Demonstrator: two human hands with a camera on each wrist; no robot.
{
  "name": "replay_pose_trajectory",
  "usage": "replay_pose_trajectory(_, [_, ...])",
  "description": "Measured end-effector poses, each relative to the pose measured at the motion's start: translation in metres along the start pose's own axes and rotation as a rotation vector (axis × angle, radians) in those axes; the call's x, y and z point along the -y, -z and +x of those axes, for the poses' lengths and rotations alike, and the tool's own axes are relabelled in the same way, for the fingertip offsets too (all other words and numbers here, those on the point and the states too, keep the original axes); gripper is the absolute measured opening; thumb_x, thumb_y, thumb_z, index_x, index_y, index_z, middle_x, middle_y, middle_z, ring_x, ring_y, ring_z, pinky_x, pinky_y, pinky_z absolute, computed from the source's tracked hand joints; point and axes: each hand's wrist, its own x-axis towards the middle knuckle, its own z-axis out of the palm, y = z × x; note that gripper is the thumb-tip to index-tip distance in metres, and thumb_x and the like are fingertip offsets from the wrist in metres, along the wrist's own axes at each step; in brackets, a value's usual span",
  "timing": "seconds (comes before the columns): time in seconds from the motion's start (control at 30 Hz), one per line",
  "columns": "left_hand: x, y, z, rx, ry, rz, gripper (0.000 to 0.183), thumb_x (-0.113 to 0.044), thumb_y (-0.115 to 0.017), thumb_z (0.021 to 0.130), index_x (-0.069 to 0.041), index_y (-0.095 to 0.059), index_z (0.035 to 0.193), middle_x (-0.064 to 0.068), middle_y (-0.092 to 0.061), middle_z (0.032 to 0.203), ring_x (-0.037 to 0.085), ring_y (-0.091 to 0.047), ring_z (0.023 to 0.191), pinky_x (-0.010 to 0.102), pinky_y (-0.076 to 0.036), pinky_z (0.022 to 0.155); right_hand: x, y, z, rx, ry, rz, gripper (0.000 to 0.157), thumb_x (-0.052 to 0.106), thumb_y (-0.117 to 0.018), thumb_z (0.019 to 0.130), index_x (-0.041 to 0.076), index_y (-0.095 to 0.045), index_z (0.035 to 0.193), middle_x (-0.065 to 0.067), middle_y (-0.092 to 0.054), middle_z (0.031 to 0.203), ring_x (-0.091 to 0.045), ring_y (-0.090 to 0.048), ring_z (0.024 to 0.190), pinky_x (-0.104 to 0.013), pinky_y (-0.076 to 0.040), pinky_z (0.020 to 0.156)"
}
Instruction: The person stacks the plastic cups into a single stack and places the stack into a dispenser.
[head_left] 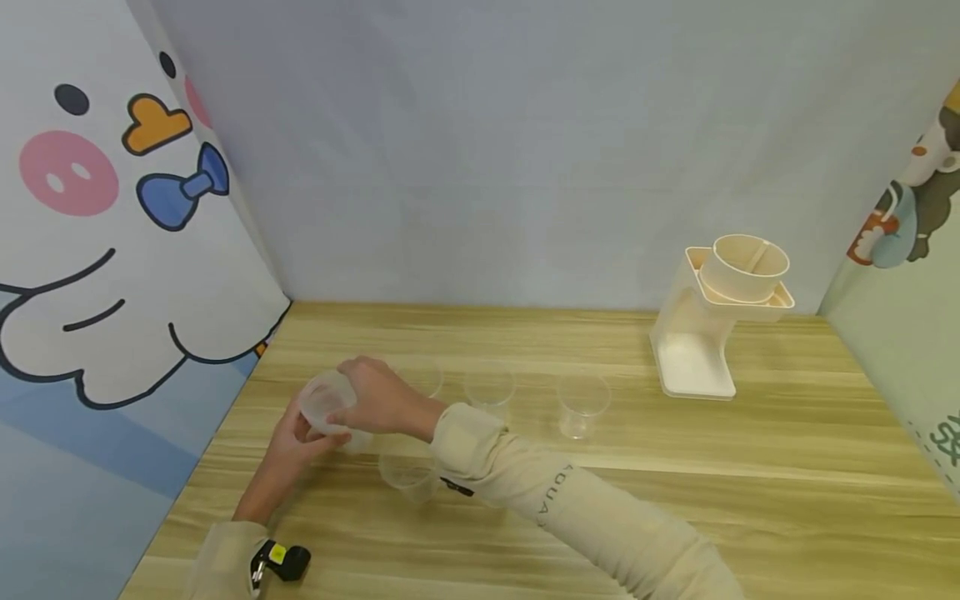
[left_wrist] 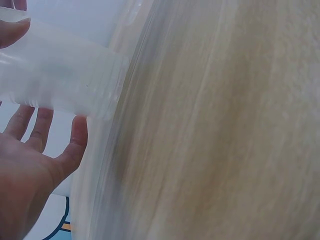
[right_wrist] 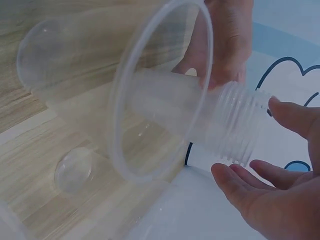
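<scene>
A stack of clear plastic cups (head_left: 327,396) is held tilted between both hands over the left part of the table. My left hand (head_left: 288,450) holds the stack from below and the side; in the left wrist view the fingers of that left hand (left_wrist: 35,165) curl up against the cups (left_wrist: 60,70). From the other side my right hand (head_left: 382,398) grips the stack. In the right wrist view, the fingertips of this right hand (right_wrist: 280,185) are round the ridged, nested rims (right_wrist: 237,125), and the left hand (right_wrist: 227,45) is behind the stack.
Several single clear cups stand on the wood-grain table, among them one cup (head_left: 583,404) to the right, one mid-table cup (head_left: 489,387) and one cup (head_left: 408,473) under the right forearm. A cream plastic stand (head_left: 693,358) with a round holder (head_left: 746,275) stands back right.
</scene>
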Motion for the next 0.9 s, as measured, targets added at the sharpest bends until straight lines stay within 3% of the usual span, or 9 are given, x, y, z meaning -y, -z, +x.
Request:
replay_pose_trajectory(0.2, [0.000, -0.002, 0.000, 0.005, -0.003, -0.021, 0.082, -0.003, -0.070, 0.084, -0.020, -0.022, 0.148, 0.004, -0.034, 0.140, 0.004, -0.038, 0.122, 0.017, -0.044, 0.087, -0.001, 0.015, -0.008, -0.019, 0.065, -0.007, 0.059, 0.026, -0.073, 0.084, -0.001, -0.050, 0.131, -0.011, -0.054, 0.130, -0.019, -0.051, 0.117, -0.023, -0.040, 0.095])
replay_pose_trajectory(0.5, [-0.002, 0.000, -0.003, -0.007, 0.018, 0.001, 0.083, -0.004, -0.070, 0.085, -0.021, -0.021, 0.149, 0.004, -0.034, 0.140, 0.003, -0.037, 0.122, 0.015, -0.041, 0.088, 0.005, 0.040, -0.023, 0.021, 0.106, 0.018, 0.055, 0.026, -0.072, 0.085, 0.002, -0.052, 0.129, -0.008, -0.055, 0.127, -0.017, -0.051, 0.115, -0.023, -0.042, 0.093])
replay_pose_trajectory(0.9, [-0.003, 0.001, -0.002, -0.018, 0.025, 0.037, 0.084, -0.005, -0.071, 0.084, -0.021, -0.021, 0.150, 0.004, -0.032, 0.139, 0.008, -0.036, 0.121, 0.014, -0.039, 0.088, 0.005, 0.050, -0.045, 0.026, 0.215, 0.007, 0.051, 0.025, -0.075, 0.082, 0.002, -0.056, 0.124, -0.009, -0.059, 0.121, -0.016, -0.054, 0.110, -0.021, -0.042, 0.092])
